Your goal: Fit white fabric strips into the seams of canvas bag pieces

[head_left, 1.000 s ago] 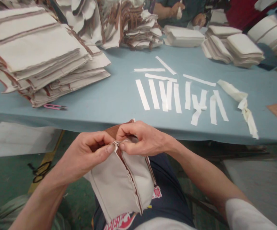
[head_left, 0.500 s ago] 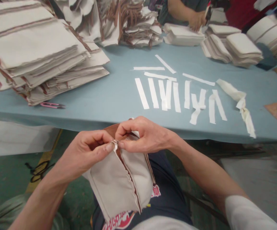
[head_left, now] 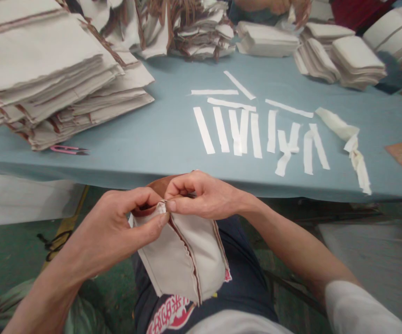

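Observation:
A sewn piece of cream fabric with brown edges (head_left: pixel 173 260) hangs over my lap, a raised seam running down its middle. My left hand (head_left: pixel 131 218) pinches its top edge at the seam, thumb in front, beside a small white bit of tape or cloth (head_left: pixel 161 207). Right against it, my right hand (head_left: pixel 201 195) pinches the same edge between thumb and forefinger. Behind the fingers a brown inner side (head_left: pixel 164 185) of the piece shows. Several white strips (head_left: pixel 204 130) lie on the blue table (head_left: pixel 173 130) beyond my hands.
Tall stacks of cream pieces (head_left: pixel 48 69) fill the table's left side, with pink thread snips (head_left: pixel 69 150) in front. More stacks (head_left: pixel 267 39) stand at the back, near another person's hand (head_left: pixel 300 11). A twisted cream strip (head_left: pixel 347 139) lies to the right.
My left thumb and fingers have shifted slightly along the edge, and the piece's opening shows more at the left. The other person's arm at the back has moved up. The view has shifted slightly.

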Action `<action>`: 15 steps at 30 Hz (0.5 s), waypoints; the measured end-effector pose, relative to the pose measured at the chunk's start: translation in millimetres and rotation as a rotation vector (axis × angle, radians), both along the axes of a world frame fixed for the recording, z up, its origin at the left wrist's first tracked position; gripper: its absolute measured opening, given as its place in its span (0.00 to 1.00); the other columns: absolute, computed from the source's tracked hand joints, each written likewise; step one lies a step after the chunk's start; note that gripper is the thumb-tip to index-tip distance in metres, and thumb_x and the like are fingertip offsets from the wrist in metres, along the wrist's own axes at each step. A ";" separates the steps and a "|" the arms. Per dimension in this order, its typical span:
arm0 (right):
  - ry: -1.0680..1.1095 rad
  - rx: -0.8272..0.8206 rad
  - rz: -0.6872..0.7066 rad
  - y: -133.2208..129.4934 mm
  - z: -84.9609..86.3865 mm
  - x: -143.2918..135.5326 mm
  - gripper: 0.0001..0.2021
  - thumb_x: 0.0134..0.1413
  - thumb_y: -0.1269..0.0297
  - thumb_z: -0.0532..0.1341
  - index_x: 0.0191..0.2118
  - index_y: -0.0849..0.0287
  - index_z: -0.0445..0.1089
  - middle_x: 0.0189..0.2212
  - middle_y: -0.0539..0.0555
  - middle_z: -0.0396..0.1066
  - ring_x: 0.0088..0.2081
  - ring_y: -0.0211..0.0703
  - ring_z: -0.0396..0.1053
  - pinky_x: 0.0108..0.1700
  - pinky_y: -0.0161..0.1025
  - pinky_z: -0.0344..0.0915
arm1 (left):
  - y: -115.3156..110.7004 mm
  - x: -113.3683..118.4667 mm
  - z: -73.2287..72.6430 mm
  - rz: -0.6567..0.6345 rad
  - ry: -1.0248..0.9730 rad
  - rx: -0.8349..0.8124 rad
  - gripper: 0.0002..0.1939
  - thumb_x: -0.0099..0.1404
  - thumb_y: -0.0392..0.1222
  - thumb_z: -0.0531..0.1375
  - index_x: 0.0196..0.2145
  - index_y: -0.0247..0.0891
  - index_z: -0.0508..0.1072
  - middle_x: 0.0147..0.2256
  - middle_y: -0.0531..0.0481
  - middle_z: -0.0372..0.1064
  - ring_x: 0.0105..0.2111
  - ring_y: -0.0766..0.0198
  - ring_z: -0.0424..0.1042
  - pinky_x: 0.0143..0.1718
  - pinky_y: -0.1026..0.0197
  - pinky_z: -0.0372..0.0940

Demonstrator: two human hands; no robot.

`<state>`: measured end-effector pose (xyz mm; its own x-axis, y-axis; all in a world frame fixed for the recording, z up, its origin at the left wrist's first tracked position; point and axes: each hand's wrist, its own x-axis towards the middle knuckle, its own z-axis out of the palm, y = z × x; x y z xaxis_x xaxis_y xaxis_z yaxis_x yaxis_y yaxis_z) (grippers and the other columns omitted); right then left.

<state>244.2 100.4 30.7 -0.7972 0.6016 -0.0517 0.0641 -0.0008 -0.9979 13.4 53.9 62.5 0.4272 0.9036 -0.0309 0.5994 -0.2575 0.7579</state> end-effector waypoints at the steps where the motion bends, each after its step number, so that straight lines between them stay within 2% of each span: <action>1: -0.007 0.000 -0.004 0.1 -0.7 0.1 0.14 0.63 0.53 0.65 0.36 0.60 0.71 0.27 0.43 0.61 0.29 0.33 0.54 0.31 0.35 0.52 | 0.3 -0.9 -0.8 -0.004 -0.003 -0.020 0.14 0.68 0.47 0.62 0.26 0.41 0.79 0.21 0.57 0.70 0.22 0.67 0.67 0.24 0.66 0.61; 7: 0.015 -0.061 0.038 2.3 -4.6 2.6 0.16 0.65 0.50 0.65 0.38 0.61 0.71 0.28 0.44 0.63 0.29 0.34 0.56 0.32 0.36 0.54 | 4.8 -9.2 -2.6 -0.067 -0.080 -0.194 0.15 0.72 0.50 0.64 0.31 0.43 0.86 0.25 0.55 0.79 0.25 0.66 0.71 0.26 0.69 0.65; 11: 0.027 -0.100 0.054 3.3 -6.7 2.0 0.17 0.65 0.49 0.66 0.38 0.60 0.71 0.29 0.45 0.64 0.30 0.34 0.57 0.35 0.36 0.57 | 6.6 -13.5 -7.8 -0.047 -0.076 -0.214 0.15 0.71 0.51 0.65 0.32 0.43 0.87 0.25 0.55 0.78 0.25 0.67 0.70 0.25 0.70 0.64; 13: 0.011 -0.078 0.045 2.4 -5.0 1.3 0.18 0.64 0.48 0.65 0.38 0.60 0.71 0.30 0.45 0.65 0.31 0.35 0.57 0.35 0.37 0.56 | 6.7 -14.5 -10.7 -0.036 -0.067 -0.237 0.15 0.71 0.52 0.65 0.33 0.43 0.87 0.25 0.55 0.78 0.25 0.66 0.70 0.25 0.70 0.63; 15: -0.049 0.012 0.011 0.2 -0.6 0.6 0.17 0.62 0.49 0.66 0.38 0.59 0.71 0.30 0.45 0.66 0.31 0.35 0.59 0.36 0.37 0.55 | 6.8 -14.5 -12.2 -0.030 -0.066 -0.260 0.16 0.71 0.54 0.66 0.33 0.42 0.87 0.25 0.55 0.77 0.25 0.66 0.69 0.26 0.70 0.64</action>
<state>244.8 100.6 30.1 -0.8005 0.5934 -0.0842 0.1133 0.0119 -0.9935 -1.2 60.7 50.3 0.4626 0.8557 -0.2317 0.5419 -0.0661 0.8379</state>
